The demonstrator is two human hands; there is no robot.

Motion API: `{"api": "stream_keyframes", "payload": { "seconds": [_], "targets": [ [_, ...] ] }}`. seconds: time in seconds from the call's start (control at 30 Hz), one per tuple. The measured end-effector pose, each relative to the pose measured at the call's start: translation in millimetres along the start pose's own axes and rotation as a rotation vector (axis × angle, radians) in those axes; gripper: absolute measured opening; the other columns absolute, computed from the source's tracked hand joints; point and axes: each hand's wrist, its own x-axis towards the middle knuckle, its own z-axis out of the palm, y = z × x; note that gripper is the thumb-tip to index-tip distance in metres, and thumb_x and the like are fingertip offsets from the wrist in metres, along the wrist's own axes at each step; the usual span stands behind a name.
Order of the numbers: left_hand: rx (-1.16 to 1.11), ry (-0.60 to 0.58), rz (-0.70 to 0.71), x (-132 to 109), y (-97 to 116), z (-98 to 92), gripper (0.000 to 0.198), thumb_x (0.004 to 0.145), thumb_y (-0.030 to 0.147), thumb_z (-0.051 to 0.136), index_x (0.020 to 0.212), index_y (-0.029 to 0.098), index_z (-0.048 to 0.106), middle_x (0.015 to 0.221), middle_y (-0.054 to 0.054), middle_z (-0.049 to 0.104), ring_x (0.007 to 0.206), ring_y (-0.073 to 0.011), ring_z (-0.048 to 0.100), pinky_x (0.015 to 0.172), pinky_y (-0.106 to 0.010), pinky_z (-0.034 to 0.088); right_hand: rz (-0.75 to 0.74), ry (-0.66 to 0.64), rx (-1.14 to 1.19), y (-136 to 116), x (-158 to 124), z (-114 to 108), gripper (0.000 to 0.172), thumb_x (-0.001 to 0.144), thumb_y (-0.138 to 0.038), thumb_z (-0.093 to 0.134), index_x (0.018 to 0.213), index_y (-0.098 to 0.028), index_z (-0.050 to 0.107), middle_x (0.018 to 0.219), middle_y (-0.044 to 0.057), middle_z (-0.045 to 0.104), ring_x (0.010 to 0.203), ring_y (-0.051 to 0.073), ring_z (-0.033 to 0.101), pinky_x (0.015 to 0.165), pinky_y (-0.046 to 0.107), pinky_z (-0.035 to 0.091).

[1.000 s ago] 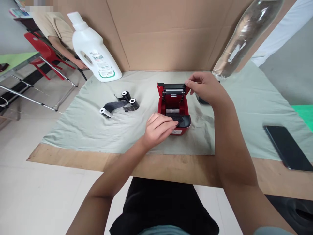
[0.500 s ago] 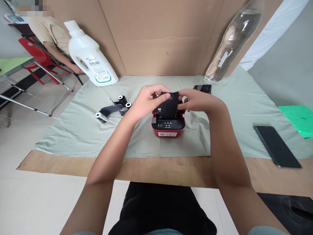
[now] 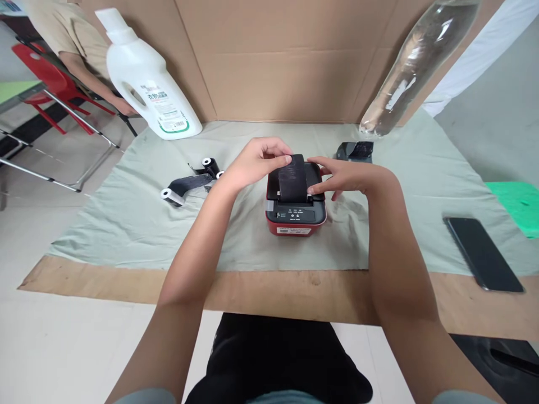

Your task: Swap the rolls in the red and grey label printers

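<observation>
We see the flat black strip (image 3: 292, 182) rising from the red-and-black plastic printer (image 3: 300, 216) on grey-green cloth (image 3: 138, 224), our left hand (image 3: 259, 163) pinching the strip's top, our right hand (image 3: 343, 174), fingers parted, touching the printer's right side.

This is looking like a makeshift workroom, tbh: cloth (image 3: 113, 224) is covering most of a wooden table (image 3: 273, 289) and cardboard (image 3: 286, 84) is standing behind it. A red chair (image 3: 46, 73) and a metal-legged table (image 3: 17, 92) are sitting nearby on tiled floor (image 3: 63, 336).
</observation>
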Motion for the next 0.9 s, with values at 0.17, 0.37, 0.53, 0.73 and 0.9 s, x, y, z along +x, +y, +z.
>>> {"api": "stream_keyframes", "payload": {
  "seconds": [0.17, 0.37, 0.53, 0.73, 0.9],
  "targets": [
    [0.128, -0.099, -0.17, -11, -11, -32.6, 0.042, 0.067, 0.033, 0.094, 0.102, 0.022, 0.074, 0.083, -0.002, 0.071, 0.08, -0.0205, 0.069, 0.078, -0.034, 0.055, 0.021, 0.005, 0.015, -2, -2, 2, 0.081, 0.069, -0.044, 0.095, 0.142, -0.031, 0.062, 0.128, 0.013, 0.075, 0.103, 0.035, 0.078, 0.072, 0.046, 0.069],
    [0.105, -0.221, -0.376, -22, -16, -36.8, 0.032, 0.06, 0.026, 0.095, 0.084, 0.021, 0.075, 0.072, -0.003, 0.068, 0.081, -0.0261, 0.072, 0.076, -0.037, 0.057, 0.05, -0.037, 0.023, -6, -4, 2, 0.078, 0.073, -0.044, 0.092, 0.143, -0.032, 0.06, 0.124, 0.011, 0.076, 0.099, 0.034, 0.079, 0.069, 0.045, 0.068],
    [0.127, -0.312, -0.362, -18, -21, -32.5, 0.031, 0.06, 0.032, 0.095, 0.079, 0.024, 0.072, 0.071, -0.002, 0.068, 0.07, -0.0214, 0.068, 0.066, -0.033, 0.052, 0.079, -0.049, 0.007, -6, -5, 4, 0.081, 0.074, -0.042, 0.091, 0.146, -0.032, 0.054, 0.129, 0.013, 0.074, 0.098, 0.034, 0.079, 0.064, 0.042, 0.066],
    [0.134, -0.349, -0.501, -26, -13, -28.5, 0.04, 0.063, 0.044, 0.091, 0.091, 0.025, 0.07, 0.084, -0.006, 0.074, 0.075, -0.0219, 0.07, 0.062, -0.031, 0.049, 0.104, -0.018, 0.05, -12, -18, 13, 0.077, 0.08, -0.038, 0.085, 0.149, -0.033, 0.051, 0.137, 0.013, 0.071, 0.095, 0.03, 0.078, 0.059, 0.036, 0.061],
    [0.026, -0.22, -0.54, -49, -7, -15.1, 0.04, 0.068, 0.047, 0.087, 0.093, 0.025, 0.064, 0.093, -0.006, 0.073, 0.085, -0.021, 0.07, 0.065, -0.029, 0.048, 0.092, 0.021, 0.133, -8, -30, 26, 0.073, 0.083, -0.039, 0.083, 0.148, -0.035, 0.051, 0.132, 0.01, 0.073, 0.089, 0.024, 0.077, 0.062, 0.032, 0.061]
  ]
}}
